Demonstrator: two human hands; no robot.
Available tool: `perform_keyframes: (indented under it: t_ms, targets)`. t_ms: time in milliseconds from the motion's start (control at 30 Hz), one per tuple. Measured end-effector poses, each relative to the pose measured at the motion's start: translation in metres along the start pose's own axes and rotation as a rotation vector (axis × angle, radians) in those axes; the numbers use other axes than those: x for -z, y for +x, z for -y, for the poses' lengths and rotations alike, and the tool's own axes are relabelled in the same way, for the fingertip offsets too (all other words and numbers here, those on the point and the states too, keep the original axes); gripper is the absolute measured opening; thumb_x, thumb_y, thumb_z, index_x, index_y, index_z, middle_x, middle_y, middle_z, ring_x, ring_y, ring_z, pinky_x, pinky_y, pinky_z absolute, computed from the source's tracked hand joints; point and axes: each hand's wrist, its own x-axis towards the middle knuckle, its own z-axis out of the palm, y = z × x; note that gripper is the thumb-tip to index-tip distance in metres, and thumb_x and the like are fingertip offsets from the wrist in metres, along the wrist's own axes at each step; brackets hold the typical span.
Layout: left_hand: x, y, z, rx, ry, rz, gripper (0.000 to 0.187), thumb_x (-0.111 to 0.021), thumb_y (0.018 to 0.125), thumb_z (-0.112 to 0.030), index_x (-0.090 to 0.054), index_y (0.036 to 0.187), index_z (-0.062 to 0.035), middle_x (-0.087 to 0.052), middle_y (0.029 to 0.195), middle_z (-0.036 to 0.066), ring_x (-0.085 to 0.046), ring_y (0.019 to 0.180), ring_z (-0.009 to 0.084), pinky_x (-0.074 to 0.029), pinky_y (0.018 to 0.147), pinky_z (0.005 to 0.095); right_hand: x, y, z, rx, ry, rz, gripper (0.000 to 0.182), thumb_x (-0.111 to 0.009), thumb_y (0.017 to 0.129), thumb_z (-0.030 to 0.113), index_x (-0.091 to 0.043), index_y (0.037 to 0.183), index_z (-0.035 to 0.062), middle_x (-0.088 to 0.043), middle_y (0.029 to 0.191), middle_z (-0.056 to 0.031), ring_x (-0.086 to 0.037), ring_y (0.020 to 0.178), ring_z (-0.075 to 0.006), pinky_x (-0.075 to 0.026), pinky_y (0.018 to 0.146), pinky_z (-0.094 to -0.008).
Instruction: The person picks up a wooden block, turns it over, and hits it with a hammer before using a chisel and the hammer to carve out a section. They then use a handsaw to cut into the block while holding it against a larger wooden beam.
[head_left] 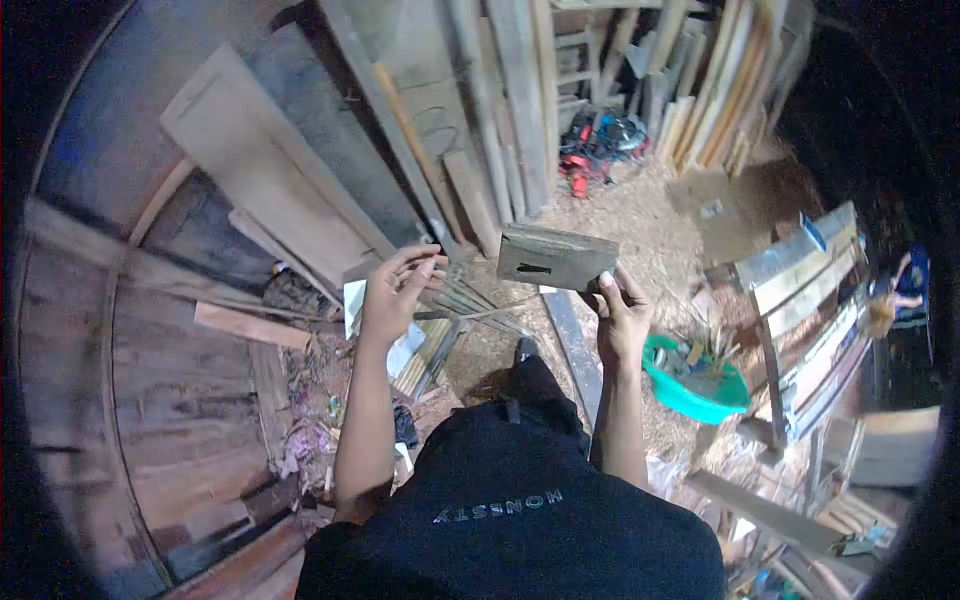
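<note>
My right hand point(622, 310) grips the lower right corner of a small rectangular wooden board point(560, 258), thumb on its near face. The board is grey-brown, held up in front of me and slightly tilted, with a dark narrow slot in its face. My left hand point(398, 290) is raised to the left of the board, apart from it. Its fingers are bent and loosely spread, and I see nothing between them.
A green basin point(700, 395) with scraps stands on the shavings-covered floor at right. Beside it is a wooden rack point(800, 275). Planks point(265, 150) lean against the wall at left. Red tools point(580, 165) lie at the back, near upright boards point(720, 85).
</note>
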Motion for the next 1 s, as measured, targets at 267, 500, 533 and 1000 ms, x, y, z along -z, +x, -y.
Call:
perform_keyframes:
  t_ms: [267, 500, 533, 1000]
  targets:
    - [-0.123, 0.106, 0.009, 0.061, 0.019, 0.184, 0.026, -0.059, 0.102, -0.013, -0.065, 0.122, 0.0023, -0.071, 0.107, 0.011, -0.068, 0.094, 0.0153, -0.056, 0.082, 0.0290, 0.102, 0.045, 0.049, 0.094, -0.073, -0.270, 0.041, -0.071, 0.090, 0.000, -0.061, 0.130, -0.0073, -0.069, 0.117, -0.0152, -0.068, 0.099, -0.0187, -0.058, 0.090, -0.0325]
    - [-0.222, 0.150, 0.016, 0.097, 0.054, 0.410, 0.026, -0.059, 0.102, -0.013, -0.065, 0.122, 0.0030, -0.071, 0.108, 0.011, -0.068, 0.095, 0.0154, -0.055, 0.082, 0.0276, 0.159, 0.039, 0.091, 0.152, -0.001, -0.510, 0.038, -0.071, 0.091, 0.003, -0.063, 0.127, -0.0069, -0.070, 0.114, -0.0126, -0.068, 0.099, -0.0177, -0.059, 0.088, -0.0353]
    - [-0.229, 0.152, 0.022, 0.101, 0.052, 0.440, 0.026, -0.059, 0.102, -0.013, -0.065, 0.122, 0.0030, -0.071, 0.108, 0.011, -0.068, 0.095, 0.0154, -0.055, 0.082, 0.0276, 0.166, 0.035, 0.088, 0.161, 0.001, -0.539, 0.038, -0.071, 0.091, 0.003, -0.063, 0.127, -0.0069, -0.070, 0.114, -0.0126, -0.068, 0.099, -0.0177, -0.059, 0.088, -0.0353]
    - [-0.319, 0.147, 0.025, 0.096, 0.081, 0.861, 0.034, -0.070, 0.094, -0.007, -0.064, 0.127, -0.0013, -0.070, 0.111, 0.007, -0.064, 0.101, 0.0128, -0.053, 0.088, 0.0275, 0.173, 0.004, 0.082, 0.250, -0.022, -0.722, 0.041, -0.072, 0.091, 0.003, -0.062, 0.129, -0.0073, -0.069, 0.114, -0.0131, -0.068, 0.096, -0.0164, -0.059, 0.086, -0.0308]
